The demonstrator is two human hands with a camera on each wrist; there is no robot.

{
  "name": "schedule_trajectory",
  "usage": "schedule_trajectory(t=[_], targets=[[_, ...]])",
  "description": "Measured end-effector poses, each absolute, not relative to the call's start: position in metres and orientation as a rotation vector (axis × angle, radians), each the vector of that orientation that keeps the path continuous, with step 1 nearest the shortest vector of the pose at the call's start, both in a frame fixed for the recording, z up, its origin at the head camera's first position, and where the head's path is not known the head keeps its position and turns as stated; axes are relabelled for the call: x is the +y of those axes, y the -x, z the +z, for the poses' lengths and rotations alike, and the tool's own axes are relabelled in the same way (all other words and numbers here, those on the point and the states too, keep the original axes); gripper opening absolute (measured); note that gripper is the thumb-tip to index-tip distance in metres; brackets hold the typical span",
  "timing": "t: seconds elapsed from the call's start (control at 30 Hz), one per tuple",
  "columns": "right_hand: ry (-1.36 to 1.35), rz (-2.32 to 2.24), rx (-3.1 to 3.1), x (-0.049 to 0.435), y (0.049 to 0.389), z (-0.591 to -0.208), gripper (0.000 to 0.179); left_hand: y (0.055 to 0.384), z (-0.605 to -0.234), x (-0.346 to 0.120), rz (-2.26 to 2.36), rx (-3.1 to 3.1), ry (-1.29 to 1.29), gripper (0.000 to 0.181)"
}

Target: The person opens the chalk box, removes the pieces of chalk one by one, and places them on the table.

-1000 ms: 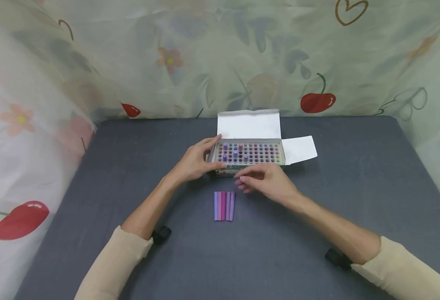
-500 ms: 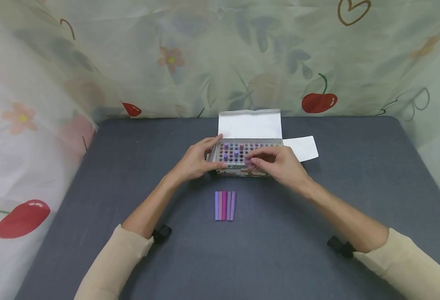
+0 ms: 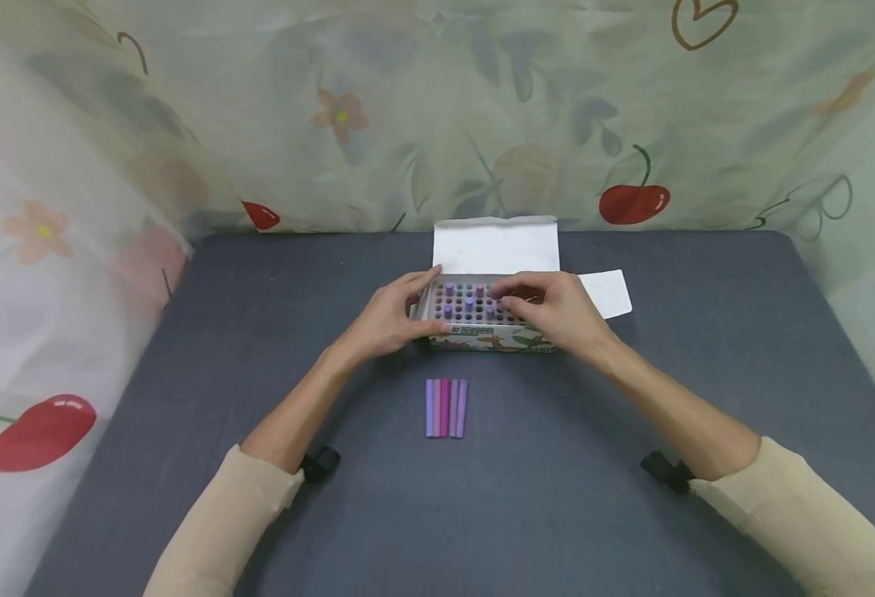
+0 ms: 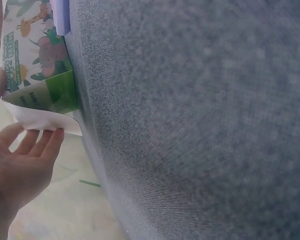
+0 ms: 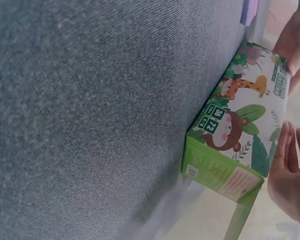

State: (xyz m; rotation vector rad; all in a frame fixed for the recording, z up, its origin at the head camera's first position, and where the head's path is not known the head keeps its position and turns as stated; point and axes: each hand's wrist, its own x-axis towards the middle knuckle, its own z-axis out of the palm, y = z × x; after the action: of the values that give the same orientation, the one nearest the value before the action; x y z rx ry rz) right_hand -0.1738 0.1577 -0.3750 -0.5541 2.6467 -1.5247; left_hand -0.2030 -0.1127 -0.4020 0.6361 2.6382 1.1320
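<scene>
A cardboard box (image 3: 493,341) printed with cartoon animals stands with its lid open, its top a panel of round holes. Several purple and pink chalk sticks (image 3: 469,303) poke up from these holes. My left hand (image 3: 392,319) grips the box's left end, thumb at the front and fingers at the back; the left wrist view shows fingers against the white end flap (image 4: 42,120). Above the panel's middle, my right hand (image 3: 556,311) has thumb and forefinger close together, just right of a purple stick. I cannot tell whether a stick is between those fingertips.
On the dark cloth-covered table (image 3: 377,514), a row of several purple, pink and magenta chalk sticks (image 3: 444,409) lies in front of the box. A white side flap (image 3: 607,294) sticks out to the right. A patterned curtain (image 3: 422,108) hangs behind the table.
From in front of the box, my right hand has moved up and right over the hole panel. The left hand keeps its grip; the row of sticks on the table is unchanged.
</scene>
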Motion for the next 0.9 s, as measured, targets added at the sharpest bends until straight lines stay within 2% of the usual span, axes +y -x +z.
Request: schedule_trajectory(t=[0.57,0.9], targets=[[0.522,-1.263,2.628,0.156,0.187,-0.384,0.023,0.202,-0.404,-0.111,1.137,2.628,-0.65,0.09],[0.475,-1.164,2.631,0.155,0.19,-0.384,0.02,0.199,-0.404,-0.11,1.141,2.642,-0.648,0.09]])
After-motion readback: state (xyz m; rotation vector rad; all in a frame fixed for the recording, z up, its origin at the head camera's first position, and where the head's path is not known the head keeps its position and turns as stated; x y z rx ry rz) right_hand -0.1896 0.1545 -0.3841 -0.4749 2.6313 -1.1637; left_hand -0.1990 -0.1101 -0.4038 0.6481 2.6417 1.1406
